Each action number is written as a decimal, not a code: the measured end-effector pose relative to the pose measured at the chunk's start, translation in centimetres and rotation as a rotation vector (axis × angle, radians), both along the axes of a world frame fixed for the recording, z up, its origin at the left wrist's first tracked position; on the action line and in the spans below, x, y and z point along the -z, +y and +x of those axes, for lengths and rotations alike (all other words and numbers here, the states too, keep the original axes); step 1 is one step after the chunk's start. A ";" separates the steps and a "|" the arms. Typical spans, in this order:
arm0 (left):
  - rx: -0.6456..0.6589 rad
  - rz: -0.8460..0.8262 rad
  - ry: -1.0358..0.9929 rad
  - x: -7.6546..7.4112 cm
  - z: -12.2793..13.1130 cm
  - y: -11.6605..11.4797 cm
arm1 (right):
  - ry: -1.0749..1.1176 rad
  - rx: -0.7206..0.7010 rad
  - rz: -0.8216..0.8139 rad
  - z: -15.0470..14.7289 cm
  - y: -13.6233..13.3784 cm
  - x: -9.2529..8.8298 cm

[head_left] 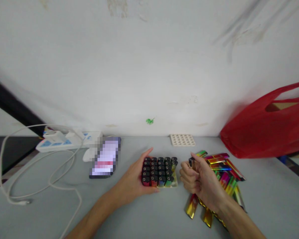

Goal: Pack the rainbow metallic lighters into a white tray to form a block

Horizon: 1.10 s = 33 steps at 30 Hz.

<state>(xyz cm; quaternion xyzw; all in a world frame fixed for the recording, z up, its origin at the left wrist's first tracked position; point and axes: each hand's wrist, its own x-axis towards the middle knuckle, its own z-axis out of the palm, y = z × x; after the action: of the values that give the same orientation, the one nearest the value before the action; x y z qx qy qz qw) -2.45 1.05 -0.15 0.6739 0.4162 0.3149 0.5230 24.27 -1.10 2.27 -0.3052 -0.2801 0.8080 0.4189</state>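
Note:
Several black-topped lighters (157,171) stand upright in rows in a pale tray (174,183), whose right end shows bare slots. My left hand (137,176) is wrapped round the tray's left side, thumb at the front and fingers behind. Just right of the tray, my right hand (196,176) is closed in a fist round a lighter (191,162); only its dark top shows above the fingers. Beside and partly under that hand lies a loose pile of shiny, many-coloured lighters (224,179), with gold ones nearer the front.
A second white tray with holes (182,140) lies by the wall. To the left are a phone (105,157), a power strip (69,141) and a looping white cable (64,187). A red bag (264,129) stands at the right.

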 end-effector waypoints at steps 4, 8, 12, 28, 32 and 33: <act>-0.008 0.000 -0.001 0.0 0.0 0.0 | 0.025 0.006 0.016 0.2 0.0 0.0; -0.013 0.001 -0.003 -0.1 0.1 0.0 | 0.049 0.001 0.013 0.2 0.0 0.0; -0.010 -0.020 -0.011 0.1 0.1 0.0 | 0.057 -0.006 0.015 0.2 0.0 -0.1; -0.014 -0.012 -0.002 0.1 0.0 0.0 | 0.019 0.044 0.018 0.2 -0.1 -0.1; -0.026 -0.008 0.003 0.2 -0.1 0.0 | -0.009 0.069 0.027 0.2 -0.2 -0.2; -0.026 -0.011 -0.002 0.2 -0.1 0.0 | -0.015 0.075 0.028 0.2 -0.3 -0.3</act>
<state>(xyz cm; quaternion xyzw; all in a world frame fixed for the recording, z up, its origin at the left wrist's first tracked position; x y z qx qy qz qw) -2.52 1.01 -0.31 0.6653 0.4260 0.3201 0.5229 24.45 -1.35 2.52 -0.3158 -0.2826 0.7854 0.4511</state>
